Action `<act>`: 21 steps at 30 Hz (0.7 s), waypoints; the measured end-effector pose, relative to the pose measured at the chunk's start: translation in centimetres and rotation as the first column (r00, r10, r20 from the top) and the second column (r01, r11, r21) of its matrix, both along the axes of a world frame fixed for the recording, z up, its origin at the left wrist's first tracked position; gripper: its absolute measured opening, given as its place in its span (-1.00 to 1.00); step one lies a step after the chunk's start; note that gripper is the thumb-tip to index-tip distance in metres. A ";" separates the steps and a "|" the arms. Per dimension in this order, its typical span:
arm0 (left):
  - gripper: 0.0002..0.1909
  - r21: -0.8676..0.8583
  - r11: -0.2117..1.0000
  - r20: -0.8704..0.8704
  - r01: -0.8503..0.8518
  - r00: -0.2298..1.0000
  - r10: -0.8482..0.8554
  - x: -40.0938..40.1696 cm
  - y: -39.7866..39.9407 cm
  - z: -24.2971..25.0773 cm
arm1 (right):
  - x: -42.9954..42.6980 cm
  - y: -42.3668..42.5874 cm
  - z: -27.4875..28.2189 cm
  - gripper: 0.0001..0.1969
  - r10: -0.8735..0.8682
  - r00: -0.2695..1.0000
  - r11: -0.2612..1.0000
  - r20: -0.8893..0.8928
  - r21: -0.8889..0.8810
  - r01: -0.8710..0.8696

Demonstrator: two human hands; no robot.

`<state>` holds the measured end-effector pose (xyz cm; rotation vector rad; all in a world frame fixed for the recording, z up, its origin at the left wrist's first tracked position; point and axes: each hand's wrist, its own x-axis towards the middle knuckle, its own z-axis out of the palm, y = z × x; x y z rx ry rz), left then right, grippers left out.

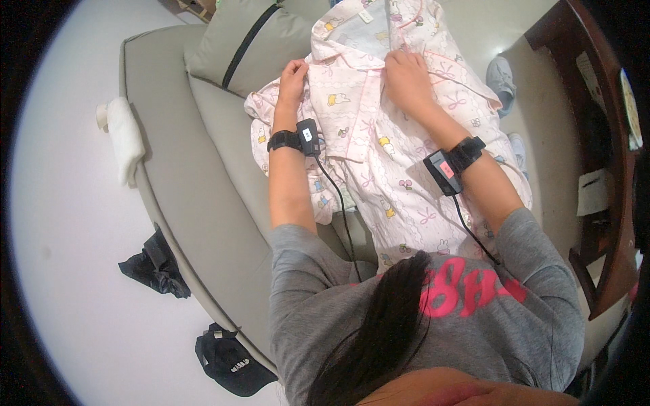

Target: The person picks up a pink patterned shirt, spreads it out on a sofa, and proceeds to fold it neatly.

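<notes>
Before me a pale pink pajama top (391, 147) with printed rabbits, bows and cherries is spread over the sofa seat, its collar at the far end. My left hand (294, 81) pinches the garment's edge on the left, by the folded-over front panel. On the collar's lower right part, my right hand (408, 78) grips the fabric, its fingertips partly hidden. More cloth of the same print lies bunched under my left forearm. Each wrist wears a strapped black device with a cable.
A grey-green sofa (213, 177) curves along the left, with a cushion (254, 45) at its far end. A white cloth (124, 139), a black bag (157, 264) and a black cap (233, 360) hang over its back. Right stands a dark wooden table (609, 203); grey shoes (500, 83) are on the floor.
</notes>
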<state>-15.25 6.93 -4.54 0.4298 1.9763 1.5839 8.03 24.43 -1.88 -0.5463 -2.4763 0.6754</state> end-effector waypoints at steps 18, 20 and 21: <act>-0.78 0.109 0.984 -0.007 -0.141 0.990 0.143 1.3 -0.4 -1.2 | 2.1 4.0 2.5 -0.78 -0.489 0.779 0.464 -0.392 -0.874 -0.148; -0.77 0.105 0.987 -0.047 -0.125 0.990 0.131 1.8 -0.3 -1.1 | 2.2 4.2 2.3 -0.79 -0.480 0.791 0.485 -0.381 -0.866 -0.123; -0.77 0.061 0.990 -0.085 -0.125 0.988 0.130 2.0 -0.2 -0.8 | 2.1 4.1 2.0 -0.79 -0.454 0.813 0.524 -0.364 -0.848 -0.087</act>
